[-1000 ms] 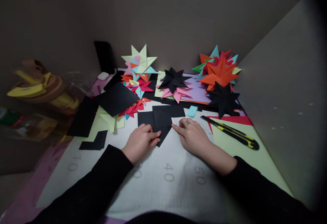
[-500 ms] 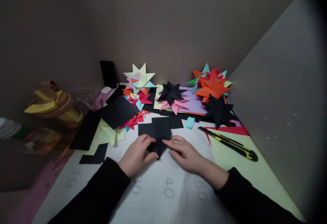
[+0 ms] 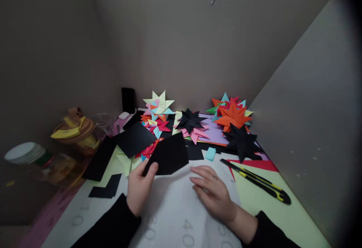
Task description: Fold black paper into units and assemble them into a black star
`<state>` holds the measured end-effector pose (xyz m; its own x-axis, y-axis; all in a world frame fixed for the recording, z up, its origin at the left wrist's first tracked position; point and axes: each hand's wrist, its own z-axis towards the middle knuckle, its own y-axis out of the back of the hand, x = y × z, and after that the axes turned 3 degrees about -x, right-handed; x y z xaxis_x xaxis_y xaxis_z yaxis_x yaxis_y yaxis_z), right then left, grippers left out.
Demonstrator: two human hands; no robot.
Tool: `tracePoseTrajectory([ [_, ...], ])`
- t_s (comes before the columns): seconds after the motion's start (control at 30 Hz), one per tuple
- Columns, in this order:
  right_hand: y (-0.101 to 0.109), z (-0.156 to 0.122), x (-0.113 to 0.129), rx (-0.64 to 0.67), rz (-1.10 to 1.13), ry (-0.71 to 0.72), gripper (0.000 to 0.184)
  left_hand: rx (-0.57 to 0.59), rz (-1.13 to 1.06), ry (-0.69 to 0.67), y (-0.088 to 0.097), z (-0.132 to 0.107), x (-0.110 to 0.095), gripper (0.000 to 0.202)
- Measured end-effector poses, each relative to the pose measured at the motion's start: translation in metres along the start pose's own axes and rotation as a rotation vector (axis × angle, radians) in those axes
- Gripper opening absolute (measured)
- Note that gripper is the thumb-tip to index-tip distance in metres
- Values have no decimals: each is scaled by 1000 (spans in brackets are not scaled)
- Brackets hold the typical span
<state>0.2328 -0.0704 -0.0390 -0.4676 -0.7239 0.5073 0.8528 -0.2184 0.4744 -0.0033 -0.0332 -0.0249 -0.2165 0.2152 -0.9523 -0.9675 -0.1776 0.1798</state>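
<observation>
My left hand (image 3: 141,186) pinches a black sheet of paper (image 3: 169,153) at its lower left corner, thumb on top. The sheet is raised and tilted above the white mat (image 3: 166,206). To the right of it, my right hand (image 3: 212,189) hovers with fingers apart, close to the sheet's right corner but not touching it. Behind the sheet lie a small black paper piece (image 3: 195,152) and a small light blue paper piece (image 3: 210,153). A black paper star (image 3: 190,120) stands farther back, on a pink one (image 3: 195,134).
A black-and-yellow box cutter (image 3: 256,181) lies on pale green paper (image 3: 263,218) at right. Stacked paper stars (image 3: 233,115) stand back right, others (image 3: 158,103) back left. Black sheets (image 3: 135,139) lie left. A lidded cup (image 3: 75,131) and plastic bottle (image 3: 36,157) stand far left.
The black paper has come up off the mat in my left hand. My right hand has let go of it and opened. The camera view has tilted up.
</observation>
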Motion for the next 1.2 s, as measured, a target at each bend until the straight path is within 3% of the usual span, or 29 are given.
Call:
tracePoseTrajectory([
  [0.07,1,-2,-3,-115,25,-139,13,25,-271,255,-3,4,-3,31],
  [0.13,0,-7,-6,-134,70,-313,14,103,-484,448,-8,6,-5,37],
  [0.23,-2,-14,-9,-100,149,-582,14,190,-573,633,-11,5,-5,32],
  [0.3,-4,-15,-10,-80,243,-680,19,196,-575,668,-12,3,-4,28],
  [0.4,-6,-12,-11,-26,492,-701,46,194,-590,647,-12,0,-4,26],
  [0.47,-7,-10,-12,13,670,-749,60,265,-595,627,-13,-4,-5,27],
  [0.6,-8,-12,-16,88,842,-1007,39,512,-529,571,-14,-12,-6,29],
  [0.67,-6,-13,-16,105,895,-1056,34,570,-493,552,-14,-14,-5,27],
  [0.77,-3,-10,-13,151,912,-987,36,599,-477,536,-13,-14,-3,19],
  [0.87,2,-4,-11,255,878,-893,25,593,-512,503,-12,-12,-3,2],
  [1.07,7,-2,-11,239,528,-515,20,458,-640,651,-12,-6,-9,9],
  [1.2,8,-4,-5,223,352,-283,26,437,-589,603,-13,-6,-8,21],
])
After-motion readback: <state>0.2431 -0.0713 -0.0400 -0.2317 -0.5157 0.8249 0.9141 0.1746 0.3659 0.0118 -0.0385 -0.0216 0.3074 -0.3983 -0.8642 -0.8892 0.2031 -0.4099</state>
